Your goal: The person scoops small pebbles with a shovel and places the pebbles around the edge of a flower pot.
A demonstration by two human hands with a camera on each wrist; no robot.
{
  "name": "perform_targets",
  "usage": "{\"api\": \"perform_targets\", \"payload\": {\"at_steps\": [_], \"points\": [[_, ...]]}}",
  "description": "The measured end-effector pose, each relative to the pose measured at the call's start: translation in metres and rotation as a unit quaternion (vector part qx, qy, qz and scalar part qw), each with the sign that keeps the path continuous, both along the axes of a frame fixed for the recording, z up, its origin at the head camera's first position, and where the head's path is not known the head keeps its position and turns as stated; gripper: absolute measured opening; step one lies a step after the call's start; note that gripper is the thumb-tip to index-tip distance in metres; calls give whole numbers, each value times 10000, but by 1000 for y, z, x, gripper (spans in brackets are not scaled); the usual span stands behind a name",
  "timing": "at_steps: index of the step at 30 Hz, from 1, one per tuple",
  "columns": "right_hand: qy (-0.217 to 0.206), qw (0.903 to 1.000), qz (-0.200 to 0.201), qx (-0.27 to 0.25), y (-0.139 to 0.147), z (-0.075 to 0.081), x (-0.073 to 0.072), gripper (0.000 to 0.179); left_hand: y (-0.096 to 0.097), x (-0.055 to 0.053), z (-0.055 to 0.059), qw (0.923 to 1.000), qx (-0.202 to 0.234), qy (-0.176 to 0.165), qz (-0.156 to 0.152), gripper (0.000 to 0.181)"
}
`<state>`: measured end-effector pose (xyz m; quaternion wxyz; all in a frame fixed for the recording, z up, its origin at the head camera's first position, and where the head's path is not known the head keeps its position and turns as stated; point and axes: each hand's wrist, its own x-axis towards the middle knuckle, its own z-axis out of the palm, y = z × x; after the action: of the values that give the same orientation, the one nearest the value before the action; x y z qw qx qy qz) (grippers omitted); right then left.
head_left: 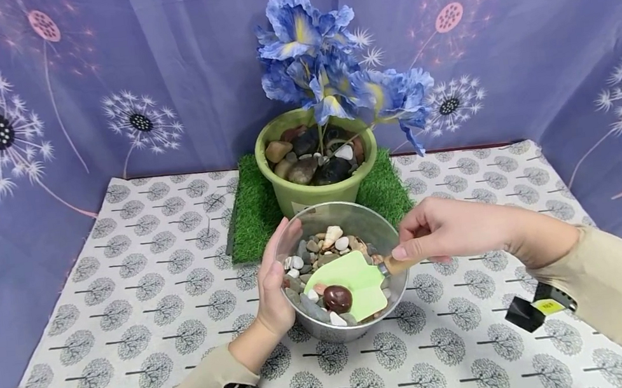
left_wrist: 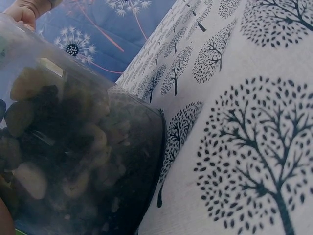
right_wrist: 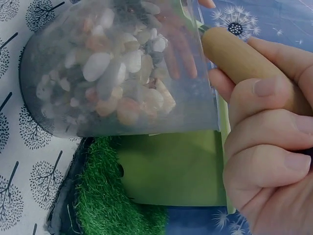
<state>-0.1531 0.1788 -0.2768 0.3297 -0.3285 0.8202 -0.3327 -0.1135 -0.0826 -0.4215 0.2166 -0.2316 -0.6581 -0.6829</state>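
Observation:
A clear plastic bowl [head_left: 386,220] holds many small pebbles [head_left: 312,254] and a shell [head_left: 332,236]. My left hand [head_left: 272,288] grips the bowl's left side, its fingers showing through the wall. With my right hand [head_left: 436,231] I hold the wooden handle [head_left: 396,265] of a small garden trowel [head_left: 352,279] at the bowl's right rim. The trowel's light green blade lies inside over the pebbles. At the blade's near left edge sits a shiny dark red-brown stone [head_left: 337,298]. In the right wrist view, curled fingers [right_wrist: 259,127] wrap the handle.
Right behind the bowl stands a green flowerpot [head_left: 311,197] with large stones and blue artificial irises [head_left: 325,64], on a green turf mat [head_left: 250,214]. A tree-print cloth [head_left: 183,285] covers the table. Purple dandelion-print fabric [head_left: 188,73] hangs at the back and sides.

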Motion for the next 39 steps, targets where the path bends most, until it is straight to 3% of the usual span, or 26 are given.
{"api": "perform_targets", "payload": {"at_steps": [18, 39], "points": [[-73, 9994, -353, 9, 12, -9, 9, 27, 1, 1, 1, 10000, 40, -21, -31, 58], [-736, 9925, -821, -533, 18, -16, 10, 26, 1, 0, 0, 9998, 147, 10, -115, 59]]}}
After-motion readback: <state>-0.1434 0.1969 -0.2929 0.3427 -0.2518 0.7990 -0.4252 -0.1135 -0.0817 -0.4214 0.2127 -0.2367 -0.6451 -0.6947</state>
